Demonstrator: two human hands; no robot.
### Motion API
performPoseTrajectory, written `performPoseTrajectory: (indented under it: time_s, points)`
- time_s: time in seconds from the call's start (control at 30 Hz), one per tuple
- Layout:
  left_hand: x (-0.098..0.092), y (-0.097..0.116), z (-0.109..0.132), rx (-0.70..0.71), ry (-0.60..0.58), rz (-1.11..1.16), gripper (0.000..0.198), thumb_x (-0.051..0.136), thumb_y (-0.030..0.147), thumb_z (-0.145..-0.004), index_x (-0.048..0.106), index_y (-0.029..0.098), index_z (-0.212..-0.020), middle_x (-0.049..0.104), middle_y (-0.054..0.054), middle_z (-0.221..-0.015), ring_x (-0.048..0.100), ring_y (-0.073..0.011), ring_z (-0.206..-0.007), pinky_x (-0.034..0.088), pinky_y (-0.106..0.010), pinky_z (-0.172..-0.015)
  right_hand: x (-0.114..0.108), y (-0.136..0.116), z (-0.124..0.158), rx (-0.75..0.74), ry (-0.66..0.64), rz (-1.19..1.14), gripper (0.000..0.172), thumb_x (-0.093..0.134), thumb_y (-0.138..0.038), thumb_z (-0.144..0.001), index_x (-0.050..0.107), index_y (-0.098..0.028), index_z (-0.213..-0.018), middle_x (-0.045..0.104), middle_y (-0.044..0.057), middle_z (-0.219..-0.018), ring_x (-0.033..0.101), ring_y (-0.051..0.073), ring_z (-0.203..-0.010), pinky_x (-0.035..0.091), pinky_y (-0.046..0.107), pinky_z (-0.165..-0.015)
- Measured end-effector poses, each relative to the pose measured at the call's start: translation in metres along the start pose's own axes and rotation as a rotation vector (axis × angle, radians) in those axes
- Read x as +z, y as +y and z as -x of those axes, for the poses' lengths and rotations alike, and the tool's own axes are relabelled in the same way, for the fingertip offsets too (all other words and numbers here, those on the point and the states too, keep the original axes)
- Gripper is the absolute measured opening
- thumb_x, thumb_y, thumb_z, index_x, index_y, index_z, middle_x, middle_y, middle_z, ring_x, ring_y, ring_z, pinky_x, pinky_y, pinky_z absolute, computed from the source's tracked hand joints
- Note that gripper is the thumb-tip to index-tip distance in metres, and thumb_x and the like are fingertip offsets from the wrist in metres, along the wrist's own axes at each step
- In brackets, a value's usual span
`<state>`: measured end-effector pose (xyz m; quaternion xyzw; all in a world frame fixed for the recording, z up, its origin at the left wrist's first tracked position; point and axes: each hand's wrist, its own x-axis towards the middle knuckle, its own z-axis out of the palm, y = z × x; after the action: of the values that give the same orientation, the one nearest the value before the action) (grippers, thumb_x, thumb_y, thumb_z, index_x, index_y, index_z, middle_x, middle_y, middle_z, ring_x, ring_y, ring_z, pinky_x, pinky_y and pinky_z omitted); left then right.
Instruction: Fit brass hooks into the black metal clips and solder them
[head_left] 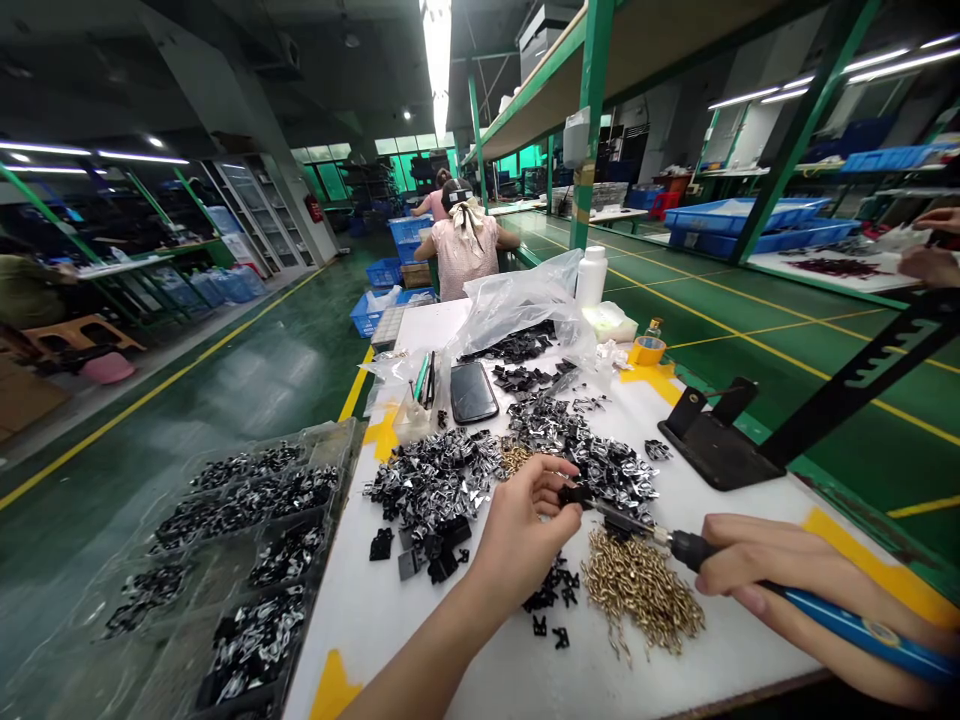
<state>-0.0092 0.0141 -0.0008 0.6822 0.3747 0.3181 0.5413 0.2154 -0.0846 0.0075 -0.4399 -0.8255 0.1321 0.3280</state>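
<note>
Glossy black plastic clips lie near shiny brass hooks.

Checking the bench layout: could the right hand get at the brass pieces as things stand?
Probably yes. The brass pieces lie right beside the right hand, with nothing visible between them. That hand is gripping a blue-handled screwdriver, though, so it would likely need to put it down first.

The white bench, marked with yellow tape, carries loose heaps of black clips and a pile of brass hooks. A phone, plastic bag, white bottle, tape roll and black metal stand also sit on it.
</note>
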Motion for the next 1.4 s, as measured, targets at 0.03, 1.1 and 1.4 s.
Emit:
performPoseTrajectory:
  time_s: [0.03,1.1,1.4]
  points:
    - [0.0001,0.0001,0.0001,-0.003,-0.001,-0.001,0.022,0.056,0.015,-0.077,0.056,0.020,-0.099,0.053,-0.004,-0.086,0.052,-0.0165,-0.078,0.042,-0.028,-0.065,0.0002,-0.0002,0.0000,0.009,0.002,0.002,0.022,0.039,-0.023,-0.090,0.061,-0.026,-0.088,0.056,0.002,-0.065,0.058,0.016,-0.062,0.042,0.022,-0.050]
    - [-0.0023,-0.0017,-0.0028,-0.144,-0.063,0.202,0.028,0.063,0.015,-0.070,0.058,0.019,-0.097,0.048,0.000,-0.080,0.049,-0.0100,-0.064,0.041,-0.025,-0.059,-0.0010,0.0006,0.0032,0.048,-0.017,-0.028,0.022,0.040,-0.025,-0.090,0.061,-0.024,-0.083,0.060,0.002,-0.071,0.060,0.016,-0.064,0.045,0.021,-0.052]
    - [-0.0031,0.0015,-0.0073,-0.246,-0.125,0.295,0.028,0.063,0.011,-0.068,0.054,0.016,-0.094,0.048,0.001,-0.077,0.057,-0.0117,-0.063,0.045,-0.028,-0.063,0.0027,-0.0005,0.0042,0.098,0.041,-0.095,0.024,0.042,-0.031,-0.089,0.062,-0.024,-0.079,0.060,0.001,-0.068,0.060,0.015,-0.063,0.043,0.021,-0.051]
